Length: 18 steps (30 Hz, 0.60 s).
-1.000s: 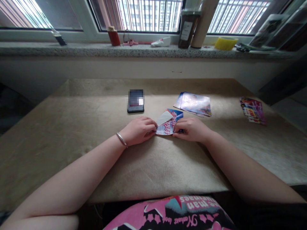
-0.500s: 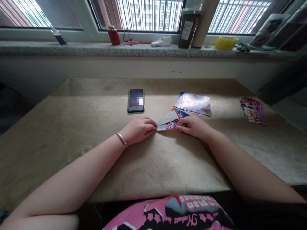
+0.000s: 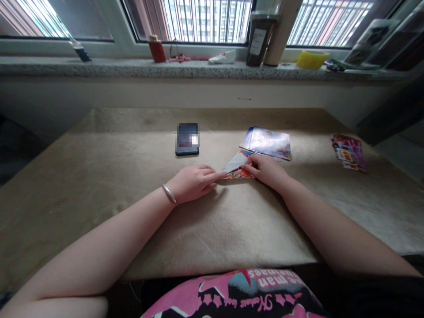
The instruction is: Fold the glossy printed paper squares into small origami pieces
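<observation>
A folded sheet of printed paper (image 3: 241, 174), white on its upper flap and orange and red along its near edge, lies on the table between my hands. My left hand (image 3: 198, 180) rests at its pointed left end, the index finger stretched out onto the tip. A silver bangle circles that wrist. On the right part of the sheet, my right hand (image 3: 266, 170) has thumb and fingers closed on the folded layer and hides some of the print. Just behind the fold lies a stack of glossy printed sheets (image 3: 269, 142).
A phone (image 3: 187, 140) with a blurred screen lies left of the sheets. Colourful cards (image 3: 349, 152) are fanned at the table's right side. The window sill (image 3: 198, 69) holds a red lighter-like item (image 3: 157, 49), a dark lidded container (image 3: 260, 39) and a yellow tape roll (image 3: 312, 59).
The paper's near flap has folded over, so orange print now shows along the front edge. My left index finger has stretched out onto the tip; my right hand has shifted slightly left and away from me.
</observation>
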Available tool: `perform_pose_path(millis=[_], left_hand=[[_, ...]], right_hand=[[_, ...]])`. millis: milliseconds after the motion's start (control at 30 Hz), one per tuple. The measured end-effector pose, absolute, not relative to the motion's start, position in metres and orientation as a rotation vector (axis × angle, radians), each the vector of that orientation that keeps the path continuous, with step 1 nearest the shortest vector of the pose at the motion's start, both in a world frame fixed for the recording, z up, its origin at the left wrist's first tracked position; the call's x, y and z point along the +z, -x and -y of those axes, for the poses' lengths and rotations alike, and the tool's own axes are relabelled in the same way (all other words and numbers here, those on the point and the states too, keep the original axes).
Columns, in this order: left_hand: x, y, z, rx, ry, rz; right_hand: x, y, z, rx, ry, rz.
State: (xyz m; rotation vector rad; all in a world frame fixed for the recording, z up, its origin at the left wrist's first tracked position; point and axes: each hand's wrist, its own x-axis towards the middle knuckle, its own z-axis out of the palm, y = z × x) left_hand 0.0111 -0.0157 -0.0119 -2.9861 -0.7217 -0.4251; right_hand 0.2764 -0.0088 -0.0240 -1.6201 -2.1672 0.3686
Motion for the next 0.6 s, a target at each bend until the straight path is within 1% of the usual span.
perform_pose_path(millis=[400,600], left_hand=[[-0.0097,-0.0184,0.019,-0.236,2.915,0.658],[-0.0112,-0.0192,0.0195,-0.253,2.91,0.674]], right_hand=[[-0.0269,-0.2729,0.0042,0.209,1.77,2.195],[-0.0272,-0.2713,-0.0001,0.221,1.824,2.207]])
